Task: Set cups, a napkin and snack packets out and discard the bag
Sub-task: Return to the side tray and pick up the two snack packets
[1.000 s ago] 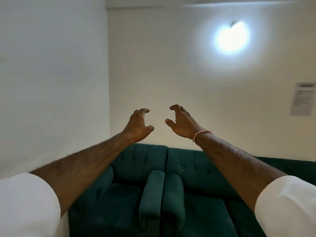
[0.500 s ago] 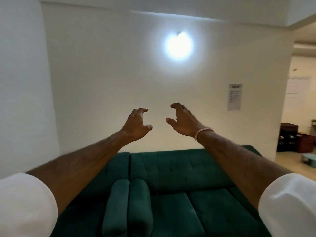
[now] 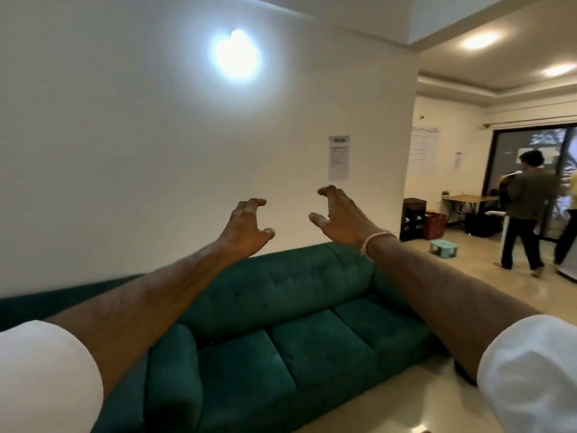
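Both my arms are stretched out in front of me at chest height. My left hand (image 3: 246,228) is empty, its fingers curled like a claw and held apart. My right hand (image 3: 340,215), with a pink thread band at the wrist, is empty too, fingers bent and spread. The two hands hover side by side above the back of a green sofa, a hand's width apart. No cups, napkin, snack packets or bag appear in the head view.
A dark green sofa (image 3: 290,339) stands against a white wall below my arms. To the right the room opens up: a person (image 3: 524,210) walks there, near a wooden table (image 3: 468,200), a dark shelf (image 3: 413,217) and a small teal stool (image 3: 443,247).
My view has swung to the right, so the sofa slid left and the open room with a person came into sight. My hands keep the same empty, curled pose.
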The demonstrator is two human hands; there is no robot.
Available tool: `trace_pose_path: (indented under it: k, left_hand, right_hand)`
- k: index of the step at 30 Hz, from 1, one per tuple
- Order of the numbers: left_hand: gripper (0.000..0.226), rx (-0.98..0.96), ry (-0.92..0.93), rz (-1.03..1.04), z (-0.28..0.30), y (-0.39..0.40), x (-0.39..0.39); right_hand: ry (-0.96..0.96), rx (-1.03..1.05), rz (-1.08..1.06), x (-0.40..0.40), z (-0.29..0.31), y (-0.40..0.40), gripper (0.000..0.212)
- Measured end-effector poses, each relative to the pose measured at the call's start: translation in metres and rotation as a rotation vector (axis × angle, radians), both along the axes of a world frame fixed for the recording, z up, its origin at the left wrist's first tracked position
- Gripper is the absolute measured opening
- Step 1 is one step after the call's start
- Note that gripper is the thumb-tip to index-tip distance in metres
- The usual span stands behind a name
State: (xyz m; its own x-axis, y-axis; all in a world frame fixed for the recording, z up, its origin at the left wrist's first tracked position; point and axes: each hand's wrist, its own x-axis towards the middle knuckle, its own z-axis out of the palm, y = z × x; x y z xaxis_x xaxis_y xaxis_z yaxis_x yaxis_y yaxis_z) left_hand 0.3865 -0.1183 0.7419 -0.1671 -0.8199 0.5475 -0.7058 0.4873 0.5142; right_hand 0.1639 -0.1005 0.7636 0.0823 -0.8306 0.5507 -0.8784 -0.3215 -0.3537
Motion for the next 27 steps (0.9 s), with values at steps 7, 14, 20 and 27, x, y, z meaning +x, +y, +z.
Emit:
trace_pose_path:
  k: [7, 14, 20, 27]
  left_hand:
    - [0.070, 0.106, -0.001, -0.093, -0.049, -0.023, -0.108]
    - [0.070, 0.270, -0.030, -0.166, -0.133, -0.048, -0.212]
    - [0.073, 0.451, -0.078, -0.235, -0.232, -0.064, -0.288]
    - [0.072, 0.652, -0.171, -0.300, -0.358, -0.066, -0.366]
  right_hand:
    - [-0.007, 0.092, -0.102, -0.113, -0.043, 0.000, 0.060]
    - [-0.060, 0.210, -0.197, -0.215, -0.120, -0.002, 0.058]
    - [-0.114, 0.359, -0.279, -0.294, -0.216, 0.000, 0.057]
    - [-0.177, 0.521, -0.387, -0.376, -0.342, 0.013, 0.057]
